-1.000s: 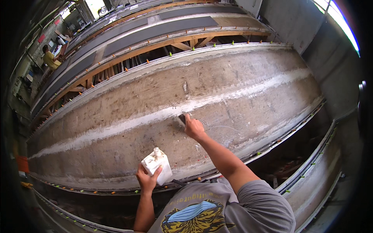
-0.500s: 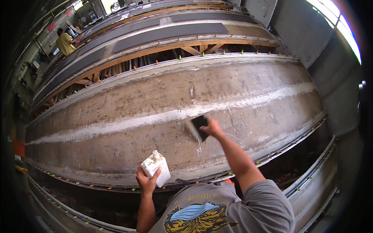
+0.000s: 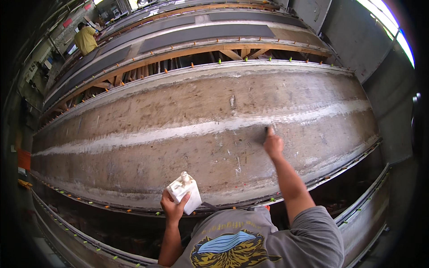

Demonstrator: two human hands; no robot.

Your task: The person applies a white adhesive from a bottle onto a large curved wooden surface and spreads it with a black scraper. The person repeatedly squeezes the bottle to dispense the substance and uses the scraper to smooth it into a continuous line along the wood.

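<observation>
My left hand [image 3: 172,206] grips a white plastic jug [image 3: 191,201] near the front edge of a long worn table [image 3: 178,169]. The jug is tilted, its narrow neck upward, with the fingers round its left side and the thumb across its face. Over the right part of the table, just below a pale whitish band [image 3: 196,129], my right hand [image 3: 274,145] is closed on a dark flat pad [image 3: 266,131]. The pad shows nearly edge-on and is blurred, mostly hidden by the hand. Whether it touches the surface I cannot tell.
Small orange and green clips [image 3: 219,61] line the table's edges. Beyond stands another wooden-framed table bearing dark grey sheets [image 3: 205,37]. A person in a yellow shirt [image 3: 86,41] is at the far left. Grey wall panels [image 3: 357,40] rise on the right.
My right hand has swept to the right with the dark pad, which has turned from face-on to nearly edge-on. The jug stays in my left hand. The view has shifted slightly.
</observation>
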